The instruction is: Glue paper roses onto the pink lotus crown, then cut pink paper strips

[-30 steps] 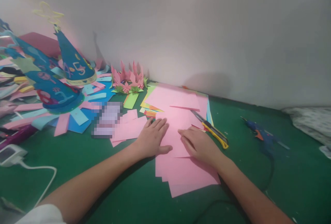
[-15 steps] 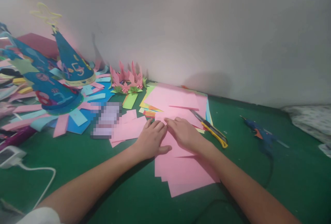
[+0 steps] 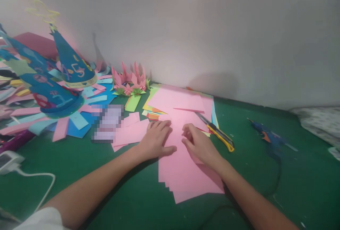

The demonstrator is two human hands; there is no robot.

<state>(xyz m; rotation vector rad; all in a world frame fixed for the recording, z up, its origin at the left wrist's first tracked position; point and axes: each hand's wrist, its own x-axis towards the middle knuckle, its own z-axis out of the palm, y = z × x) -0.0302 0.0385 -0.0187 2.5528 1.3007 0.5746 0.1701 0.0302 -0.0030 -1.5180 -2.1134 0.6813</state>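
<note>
Several pink paper sheets (image 3: pixel 186 180) lie overlapped on the green table in front of me. On their left edge rests my left hand (image 3: pixel 157 140), palm down, fingers and thumb spread. My right hand (image 3: pixel 198 143) is over the right part of the sheets, its fingers curled and thumb and index finger a little apart, with nothing visible between them. A yellow utility knife (image 3: pixel 219 135) lies just right of my right hand. Behind the hands is a stack of pink and coloured sheets (image 3: pixel 177 99). Smaller pink pieces (image 3: pixel 132 133) lie left of my left hand.
Blue cone hats (image 3: pixel 71 60) with paper strips and a pink paper crown (image 3: pixel 130 81) stand at the back left. A blurred-out flat object (image 3: pixel 108 123) lies nearer. The glue gun (image 3: pixel 268 136) is at right, a white cable (image 3: pixel 50 175) at left, a wall behind.
My right hand has moved right and toward me, away from my left hand, and its fingers have curled. My left hand stays on the paper, its fingers spread slightly more.
</note>
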